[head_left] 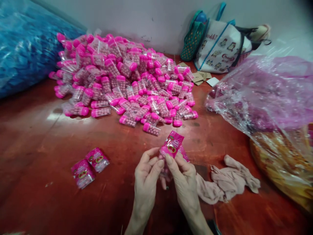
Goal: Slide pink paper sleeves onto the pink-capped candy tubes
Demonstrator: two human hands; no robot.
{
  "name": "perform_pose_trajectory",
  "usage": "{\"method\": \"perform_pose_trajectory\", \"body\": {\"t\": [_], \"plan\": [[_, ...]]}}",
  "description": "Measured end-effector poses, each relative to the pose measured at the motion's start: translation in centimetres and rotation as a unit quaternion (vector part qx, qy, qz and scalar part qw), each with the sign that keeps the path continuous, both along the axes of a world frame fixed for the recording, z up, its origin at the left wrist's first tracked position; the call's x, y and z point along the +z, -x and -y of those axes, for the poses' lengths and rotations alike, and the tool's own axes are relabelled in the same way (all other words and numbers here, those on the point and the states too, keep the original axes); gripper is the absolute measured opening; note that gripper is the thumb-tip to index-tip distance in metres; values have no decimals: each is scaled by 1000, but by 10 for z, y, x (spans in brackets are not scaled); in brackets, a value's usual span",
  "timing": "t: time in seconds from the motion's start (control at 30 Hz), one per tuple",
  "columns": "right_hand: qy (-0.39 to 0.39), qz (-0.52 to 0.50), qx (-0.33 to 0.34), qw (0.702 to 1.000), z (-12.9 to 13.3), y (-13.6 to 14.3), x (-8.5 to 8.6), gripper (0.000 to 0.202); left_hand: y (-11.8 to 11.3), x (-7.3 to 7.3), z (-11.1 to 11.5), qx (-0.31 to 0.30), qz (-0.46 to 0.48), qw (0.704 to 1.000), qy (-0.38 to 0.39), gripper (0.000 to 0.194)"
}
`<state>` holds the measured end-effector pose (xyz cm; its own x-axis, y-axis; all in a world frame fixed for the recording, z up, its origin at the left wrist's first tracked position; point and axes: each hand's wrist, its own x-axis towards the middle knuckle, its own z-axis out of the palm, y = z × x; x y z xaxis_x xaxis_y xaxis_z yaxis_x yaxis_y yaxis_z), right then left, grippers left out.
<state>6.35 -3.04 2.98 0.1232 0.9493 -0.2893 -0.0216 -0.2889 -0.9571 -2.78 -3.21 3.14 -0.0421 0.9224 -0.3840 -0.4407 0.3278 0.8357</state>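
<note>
Near the middle of the head view, a small clear container of pink balls with a printed pink sleeve (171, 143) is held upright between both hands. My left hand (147, 176) pinches its left side, thumb in front. My right hand (184, 178) grips the right side, its thumb on the sleeve's lower edge. Behind the right fingers, part of another pink printed piece (183, 153) shows; what supports it is hidden. To the left, two sleeved packs (82, 173) lie side by side on the red surface (117, 195). Beyond the hands is a large heap of pink-capped containers (132, 75).
A big blue plastic bag (26, 45) fills the back left. At the back right stand a printed tote (220, 49) and a green pouch (194, 36). Clear and pink plastic (269, 88) lies at right, above a yellow bag (281, 166). A crumpled cloth (227, 181) lies beside my right hand.
</note>
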Motion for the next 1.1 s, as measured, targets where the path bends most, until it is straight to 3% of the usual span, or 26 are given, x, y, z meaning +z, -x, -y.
{"method": "perform_pose_trajectory", "body": {"t": [0.1,0.2,0.3,0.53,0.77,0.93,1.1], "plan": [[-7,16,21,1000,-6,-11,7,24,7,-5,-1,-13,-56,998,-14,26],[-8,36,100,994,-9,-20,14,25,16,-8,-5,28,-139,989,-50,20],[-10,63,145,987,-7,-21,16,29,18,-9,-10,6,-105,993,-51,12],[6,27,131,991,6,0,4,24,10,1,-17,85,101,989,65,7],[26,39,-2,999,13,3,-4,30,0,-9,-6,66,83,994,27,9],[56,-47,32,997,5,-1,3,26,-4,-8,-6,34,123,991,33,12],[20,-67,59,996,5,4,7,21,5,-5,-14,69,157,984,47,14]]}}
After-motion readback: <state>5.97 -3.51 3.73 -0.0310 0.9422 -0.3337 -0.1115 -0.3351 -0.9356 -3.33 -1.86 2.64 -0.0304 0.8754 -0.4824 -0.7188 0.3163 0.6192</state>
